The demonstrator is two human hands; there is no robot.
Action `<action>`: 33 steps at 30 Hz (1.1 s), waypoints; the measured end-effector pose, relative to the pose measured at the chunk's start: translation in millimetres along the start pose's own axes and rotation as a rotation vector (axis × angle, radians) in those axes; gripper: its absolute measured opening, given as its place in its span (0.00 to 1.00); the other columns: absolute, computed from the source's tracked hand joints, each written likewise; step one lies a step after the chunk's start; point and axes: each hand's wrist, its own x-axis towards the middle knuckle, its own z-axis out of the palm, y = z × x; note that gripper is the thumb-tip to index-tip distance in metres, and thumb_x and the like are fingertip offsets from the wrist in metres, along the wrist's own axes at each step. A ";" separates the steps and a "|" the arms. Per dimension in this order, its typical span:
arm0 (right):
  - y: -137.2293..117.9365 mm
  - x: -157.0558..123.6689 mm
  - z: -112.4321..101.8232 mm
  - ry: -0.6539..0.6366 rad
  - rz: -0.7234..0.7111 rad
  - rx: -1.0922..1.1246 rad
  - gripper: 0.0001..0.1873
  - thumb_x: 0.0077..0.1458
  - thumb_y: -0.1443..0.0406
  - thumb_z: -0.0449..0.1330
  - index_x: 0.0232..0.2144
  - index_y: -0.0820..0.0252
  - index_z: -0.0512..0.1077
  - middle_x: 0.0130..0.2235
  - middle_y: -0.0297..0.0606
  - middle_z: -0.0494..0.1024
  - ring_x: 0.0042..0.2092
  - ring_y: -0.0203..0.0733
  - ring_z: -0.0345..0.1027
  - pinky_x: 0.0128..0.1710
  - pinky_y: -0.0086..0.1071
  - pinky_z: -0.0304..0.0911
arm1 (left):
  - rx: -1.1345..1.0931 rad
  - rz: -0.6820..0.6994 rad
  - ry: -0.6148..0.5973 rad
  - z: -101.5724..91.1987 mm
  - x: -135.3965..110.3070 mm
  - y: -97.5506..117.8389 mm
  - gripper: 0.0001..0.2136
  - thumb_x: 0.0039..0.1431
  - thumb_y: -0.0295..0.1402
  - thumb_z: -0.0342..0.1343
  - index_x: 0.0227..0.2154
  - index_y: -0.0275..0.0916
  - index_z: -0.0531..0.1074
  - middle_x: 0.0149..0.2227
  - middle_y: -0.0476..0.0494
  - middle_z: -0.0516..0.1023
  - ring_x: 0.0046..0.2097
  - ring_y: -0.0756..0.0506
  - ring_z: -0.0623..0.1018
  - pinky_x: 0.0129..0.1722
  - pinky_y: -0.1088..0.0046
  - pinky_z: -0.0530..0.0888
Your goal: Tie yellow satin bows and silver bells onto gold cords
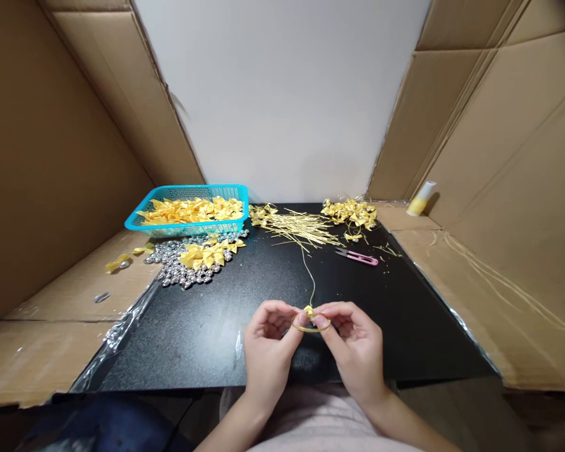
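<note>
Near the front of the black table, my left hand [274, 339] and my right hand [351, 339] meet with thumbs and forefingers pinched. Between them is a small yellow ribbon bow [309, 310], mostly covered by the fingertips. A gold cord [312, 282] runs from it toward the back of the table, and a loop of it [306, 329] curves below the thumbs. Both hands are closed on the bow and cord; whether a bead is there, I cannot tell.
A blue basket [245, 210] of yellow bows stands back left, with silver beads [169, 273] before it. Cut gold cords [306, 227] lie at the back, beside finished bows [358, 213]. Pink thread snips [362, 257] rest at right. A thread spool [420, 199] stands on the cardboard.
</note>
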 end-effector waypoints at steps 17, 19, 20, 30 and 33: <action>0.4 -0.3 2.1 0.101 -0.002 0.005 0.08 0.52 0.70 0.64 0.32 0.58 0.68 0.31 0.33 0.77 0.34 0.35 0.74 0.37 0.28 0.72 | 0.679 0.386 -0.297 -38.0 15.9 47.5 0.12 0.56 0.23 0.52 0.37 0.45 0.76 0.42 0.46 0.78 0.46 0.44 0.76 0.47 0.67 0.71; 1.5 -1.1 2.5 0.095 0.002 0.011 0.08 0.52 0.70 0.64 0.32 0.57 0.67 0.31 0.33 0.76 0.34 0.34 0.74 0.38 0.28 0.72 | 0.859 0.474 -0.314 -39.3 22.5 50.7 0.09 0.55 0.25 0.56 0.36 0.45 0.77 0.39 0.45 0.77 0.44 0.43 0.75 0.45 0.65 0.70; 1.8 -1.4 2.5 0.094 0.005 0.014 0.08 0.53 0.70 0.63 0.33 0.57 0.67 0.31 0.32 0.76 0.35 0.34 0.74 0.38 0.27 0.72 | 0.916 0.491 -0.340 -37.1 23.9 49.1 0.08 0.54 0.27 0.58 0.35 0.44 0.77 0.38 0.44 0.77 0.43 0.42 0.74 0.44 0.64 0.70; 3.2 -1.2 3.6 0.051 0.071 0.012 0.09 0.52 0.67 0.64 0.32 0.57 0.66 0.30 0.34 0.76 0.34 0.36 0.74 0.36 0.29 0.72 | 0.834 0.436 -0.354 -11.2 5.5 15.4 0.05 0.60 0.32 0.55 0.29 0.41 0.74 0.35 0.43 0.74 0.41 0.43 0.71 0.40 0.67 0.69; 1.7 -0.5 2.9 0.024 0.089 -0.028 0.08 0.51 0.67 0.64 0.32 0.58 0.67 0.30 0.34 0.76 0.33 0.37 0.74 0.35 0.30 0.71 | 0.813 0.433 -0.349 -12.9 7.3 14.3 0.07 0.60 0.31 0.54 0.28 0.40 0.73 0.34 0.44 0.73 0.40 0.44 0.71 0.39 0.68 0.68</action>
